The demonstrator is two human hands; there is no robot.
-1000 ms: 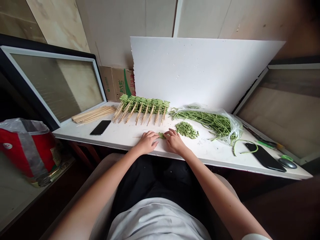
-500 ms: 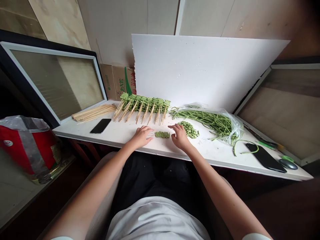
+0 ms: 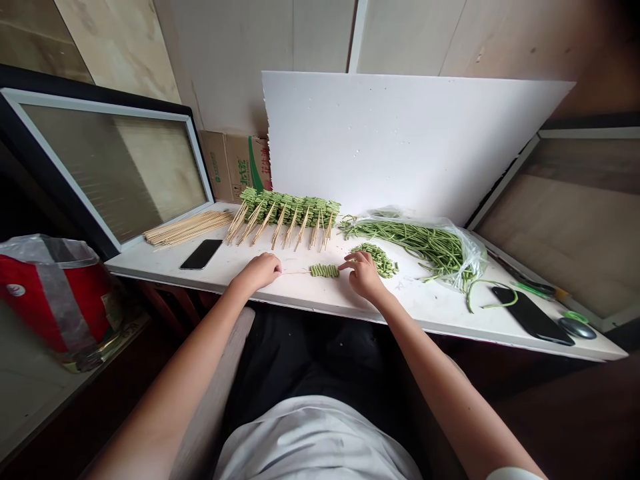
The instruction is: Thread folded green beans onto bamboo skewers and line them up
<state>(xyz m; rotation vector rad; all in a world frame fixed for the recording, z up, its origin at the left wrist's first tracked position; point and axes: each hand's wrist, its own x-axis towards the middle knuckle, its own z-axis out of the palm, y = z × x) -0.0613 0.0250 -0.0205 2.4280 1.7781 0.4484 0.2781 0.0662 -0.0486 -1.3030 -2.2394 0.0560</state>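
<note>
A short row of cut green bean pieces (image 3: 325,271) lies side by side on the white table in front of me. From its left end runs a thin bamboo skewer (image 3: 297,272). My left hand (image 3: 264,269) is closed around the far left end of that skewer. At the other end of the row, my right hand (image 3: 364,276) has its fingers stretched out, the fingertips at or against the last bean piece; nothing shows in its grasp. Just behind the right hand rests a pile of loose cut bean pieces (image 3: 383,260).
Bean-loaded skewers (image 3: 290,208) are stacked at the back, their sticks pointing forward. Left of them lie bare skewers (image 3: 187,227) and a phone (image 3: 201,254). Long green beans (image 3: 415,239) spill from a plastic bag (image 3: 475,253). A second phone (image 3: 533,317) lies right.
My left hand has moved left, away from the bean row, and its fingers have closed on the skewer. My right hand has shifted slightly, its fingers now lower by the row's right end.
</note>
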